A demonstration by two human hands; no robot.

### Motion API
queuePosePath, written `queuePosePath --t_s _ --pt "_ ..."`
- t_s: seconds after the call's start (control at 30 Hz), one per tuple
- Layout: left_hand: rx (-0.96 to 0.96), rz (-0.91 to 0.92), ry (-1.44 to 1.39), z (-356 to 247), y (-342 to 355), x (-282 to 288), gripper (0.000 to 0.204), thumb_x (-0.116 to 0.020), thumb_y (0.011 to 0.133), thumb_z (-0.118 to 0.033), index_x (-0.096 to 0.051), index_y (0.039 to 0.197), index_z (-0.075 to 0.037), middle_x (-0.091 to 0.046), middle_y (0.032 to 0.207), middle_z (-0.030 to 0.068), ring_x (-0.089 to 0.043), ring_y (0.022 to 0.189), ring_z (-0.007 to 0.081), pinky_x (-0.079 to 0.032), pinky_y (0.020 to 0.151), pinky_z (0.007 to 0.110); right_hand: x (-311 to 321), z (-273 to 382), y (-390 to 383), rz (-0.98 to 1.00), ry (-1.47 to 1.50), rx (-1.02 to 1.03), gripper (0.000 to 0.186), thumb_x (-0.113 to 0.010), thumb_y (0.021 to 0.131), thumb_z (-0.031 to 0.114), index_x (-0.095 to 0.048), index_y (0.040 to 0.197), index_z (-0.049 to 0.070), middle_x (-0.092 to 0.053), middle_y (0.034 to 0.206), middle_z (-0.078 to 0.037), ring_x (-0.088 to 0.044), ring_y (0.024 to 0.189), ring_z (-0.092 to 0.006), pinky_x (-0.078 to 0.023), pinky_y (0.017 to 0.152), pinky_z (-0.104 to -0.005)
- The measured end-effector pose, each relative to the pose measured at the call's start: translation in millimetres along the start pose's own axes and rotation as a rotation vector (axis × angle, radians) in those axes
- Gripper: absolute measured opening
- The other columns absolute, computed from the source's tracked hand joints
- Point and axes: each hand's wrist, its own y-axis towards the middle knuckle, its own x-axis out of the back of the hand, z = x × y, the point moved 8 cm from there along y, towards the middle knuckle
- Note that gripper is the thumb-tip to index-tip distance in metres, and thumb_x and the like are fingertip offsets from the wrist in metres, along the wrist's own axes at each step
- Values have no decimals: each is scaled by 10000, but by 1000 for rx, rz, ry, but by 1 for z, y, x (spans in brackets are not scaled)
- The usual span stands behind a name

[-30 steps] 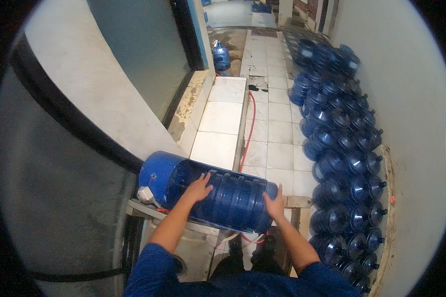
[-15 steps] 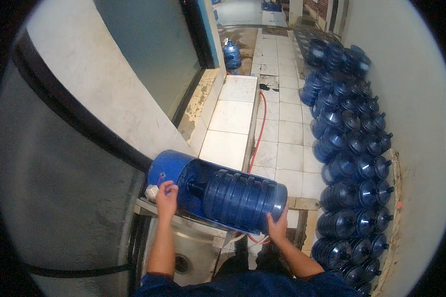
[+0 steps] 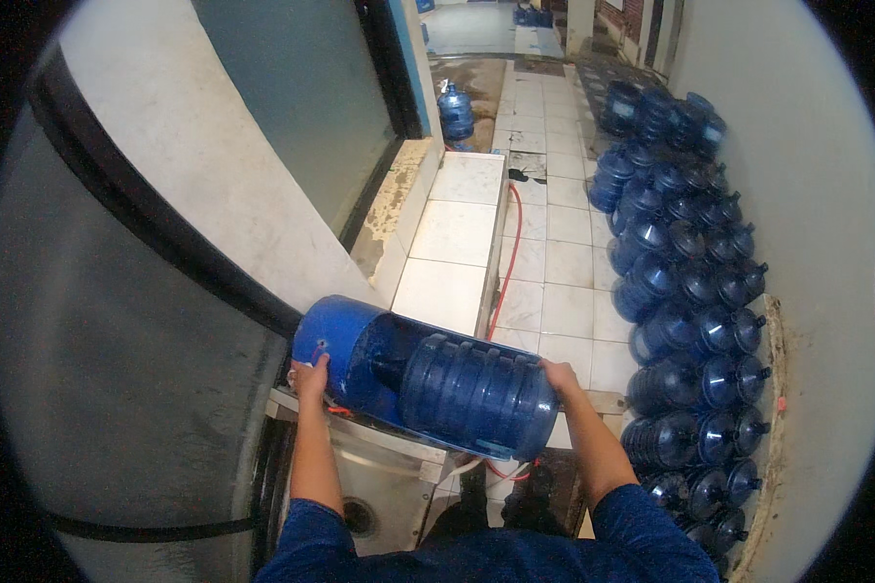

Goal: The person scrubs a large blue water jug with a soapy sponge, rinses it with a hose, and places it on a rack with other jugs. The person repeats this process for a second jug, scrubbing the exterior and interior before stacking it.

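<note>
A blue drum-shaped holder (image 3: 332, 345) lies sideways in front of me, its open trough holding a ribbed blue water jug (image 3: 472, 394), neck toward the left. My left hand (image 3: 309, 374) is closed on a small white fitting at the holder's left end, which it mostly hides. My right hand (image 3: 562, 377) grips the jug's bottom end at the right, beside the trough's upper edge. A red hose (image 3: 517, 233) runs along the floor beyond.
Several rows of blue jugs (image 3: 695, 277) line the right wall. Another jug (image 3: 455, 112) stands farther up the tiled walkway (image 3: 569, 253). A white tiled ledge (image 3: 442, 272) and frosted panes (image 3: 282, 117) are on the left. A metal basin (image 3: 389, 500) sits below the holder.
My left hand has left the jug's upper side and moved to the holder's left end. My right hand has risen toward the top of the jug's bottom end.
</note>
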Motion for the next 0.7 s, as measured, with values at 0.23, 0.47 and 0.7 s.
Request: queuePosePath --t_s 0.23,0.47,0.7 --pt "86 -75 -375 -19 9 15 1139 -727 809 -573 -133 1569 32 -262 1575 361 -307 1470 450 -311 1170 501 15 11 -12 -109 104 -121 734 -653 811 528 -675 1146 -125 -656 1207 -342 -660 1144 -401 -511 945 -432" --pt "-660 -133 -324 -160 -99 -10 538 -740 881 -278 -556 1281 31 -570 1297 250 -527 1241 392 -395 1090 446 10 -86 -1 -149 745 -309 690 -541 903 579 -681 1143 -51 -714 1026 -207 -684 952 -353 -541 766 -505" --pt "-367 596 212 -170 -162 -203 1164 -686 737 -772 -445 1423 137 -476 1454 347 -467 1391 411 -375 1151 441 -72 -151 -102 365 1159 -589 651 -530 935 587 -629 1315 68 -669 1217 -188 -652 1091 -345 -536 873 -565"
